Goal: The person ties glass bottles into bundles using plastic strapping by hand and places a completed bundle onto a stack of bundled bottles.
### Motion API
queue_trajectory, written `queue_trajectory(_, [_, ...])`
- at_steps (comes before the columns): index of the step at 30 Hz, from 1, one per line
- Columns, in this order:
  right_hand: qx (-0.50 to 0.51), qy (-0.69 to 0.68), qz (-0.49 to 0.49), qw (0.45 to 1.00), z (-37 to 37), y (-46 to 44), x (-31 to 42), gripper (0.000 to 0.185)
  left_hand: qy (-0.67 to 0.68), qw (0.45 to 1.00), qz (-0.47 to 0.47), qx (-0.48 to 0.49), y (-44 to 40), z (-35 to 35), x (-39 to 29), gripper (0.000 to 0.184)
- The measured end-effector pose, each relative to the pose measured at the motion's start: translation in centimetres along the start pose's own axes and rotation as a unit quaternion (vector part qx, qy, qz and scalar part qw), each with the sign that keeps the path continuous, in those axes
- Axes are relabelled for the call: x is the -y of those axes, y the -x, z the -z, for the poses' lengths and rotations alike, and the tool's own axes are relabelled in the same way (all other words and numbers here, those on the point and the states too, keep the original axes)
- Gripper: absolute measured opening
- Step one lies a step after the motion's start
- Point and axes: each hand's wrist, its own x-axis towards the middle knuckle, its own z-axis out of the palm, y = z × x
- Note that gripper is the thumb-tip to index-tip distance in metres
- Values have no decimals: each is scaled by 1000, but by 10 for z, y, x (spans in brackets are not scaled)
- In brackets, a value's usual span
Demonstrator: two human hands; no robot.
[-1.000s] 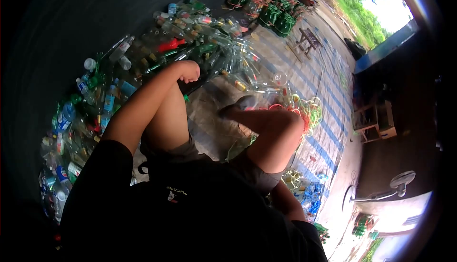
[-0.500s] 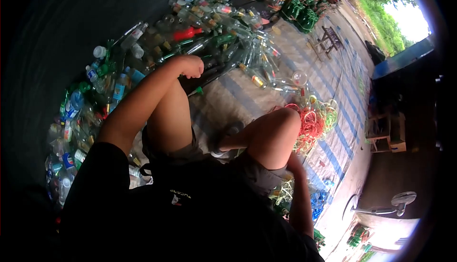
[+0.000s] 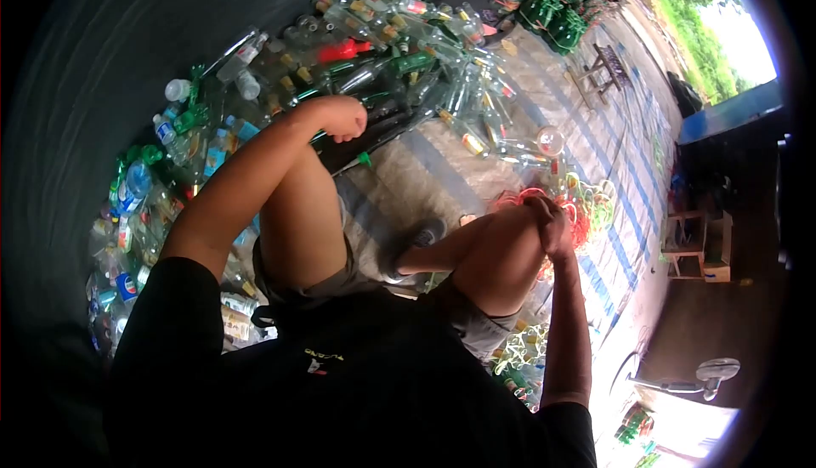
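At the left knee, my left hand [image 3: 346, 119] hangs with its wrist bent and its fingers curled; nothing shows in it. Dark and green glass bottles [image 3: 357, 77] lie just beyond. My right hand [image 3: 551, 228] rests on top of my right knee [image 3: 510, 238], its fingers draped over the knee and holding nothing visible. Behind that hand is a tangle of red and yellow-green strings [image 3: 595, 204]. A large heap of clear, green and plastic bottles [image 3: 425, 39] curves round from the top to the left side, with a red bottle [image 3: 342, 51] in it.
A striped sheet [image 3: 531, 68] covers the floor, with a small stool [image 3: 605, 74] on it. Green bottle bundles [image 3: 552, 22] stand at the top. On the right are a wooden frame [image 3: 693, 247] and a fan [image 3: 718, 370]. More yellow-green string [image 3: 520, 347] lies below my right knee.
My right hand has come up from beside the thigh onto the right knee. My left hand has stayed by the left knee. The view has shifted slightly.
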Motion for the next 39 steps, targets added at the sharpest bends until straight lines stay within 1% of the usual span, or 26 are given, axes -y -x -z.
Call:
queue_trajectory(1, [1,19,30,999,2,1,0,32,-6,1000,-5,7,-7,0,9,19])
queue_trajectory(7, [-62,-26,-96,993,-3,18,12,31,-4,1000,14,7,3,-1,-3,17])
queue_trajectory(10, [-101,54,-48,992,-7,28,15,29,10,1000,4,7,-6,-4,1,14])
queue_trajectory(12, [-69,15,-156,985,-10,32,13,35,-48,996,-70,3,-9,-5,3,13])
queue_trajectory(13, [-65,17,-175,982,-15,37,1,35,-28,998,-57,12,-18,-7,10,12])
queue_trajectory(14, [-104,128,-80,983,-18,43,-6,36,25,998,-51,3,-21,-11,15,12])
queue_trajectory(15, [-110,27,-161,980,-16,44,-2,35,46,998,-47,1,-16,-12,12,10])
queue_trajectory(17, [-97,124,-104,982,-11,47,3,33,52,999,-12,-2,-18,-14,18,8])
queue_trajectory(18, [-118,17,-139,983,-1,50,19,33,81,997,-6,4,-10,-15,13,7])
queue_trajectory(19, [-131,2,-185,974,-2,49,23,33,71,997,9,9,-4,-15,5,5])
queue_trajectory(20, [-174,-65,-207,961,-3,51,21,43,71,997,20,12,-2,-16,2,4])
queue_trajectory(22, [-195,-94,-256,942,-3,53,24,44,52,998,41,21,-1,-17,-8,6])
queue_trajectory(23, [-192,-74,-224,953,-6,54,17,44,41,998,47,26,-4,-17,-10,8])
queue_trajectory(26, [-194,-107,-262,939,1,61,18,41,-19,999,37,18,-9,-19,-22,6])
queue_trajectory(27, [-175,-43,-267,947,7,65,21,36,-173,984,-35,23,-21,-20,-17,15])
queue_trajectory(28, [-148,13,-266,953,8,66,27,32,-434,864,-245,-71,-79,-29,43,22])
queue_trajectory(29, [-178,28,-238,954,12,72,36,30,-373,905,-194,-60,-57,-41,-7,25])
queue_trajectory(30, [-221,-12,-170,960,0,75,20,30,-315,935,-164,17,-54,-49,-37,25])
queue_trajectory(31, [-201,-67,-221,952,-7,75,11,31,-288,915,-283,-2,-56,-61,-52,23])
queue_trajectory(32, [-199,-110,-215,950,-7,72,19,32,-187,966,-117,130,-53,-66,-82,23])
queue_trajectory(33, [-193,-99,-207,954,-12,69,15,33,-150,963,-165,153,-79,-83,-81,20])
queue_trajectory(34, [-168,-32,-217,961,-14,69,3,34,2,978,-143,151,-101,-109,-82,15])
queue_trajectory(35, [-179,-95,-250,947,-1,60,20,35,79,985,-108,112,-99,-132,-100,13])
queue_trajectory(36, [-190,-91,-260,942,6,53,39,36,82,981,-108,141,-121,-157,-104,15])
queue_trajectory(37, [-190,-74,-264,943,7,49,44,36,77,986,-103,105,-124,-184,-112,21])
queue_trajectory(39, [-210,-77,-262,939,5,45,50,36,298,928,-206,89,-229,-298,-49,29])
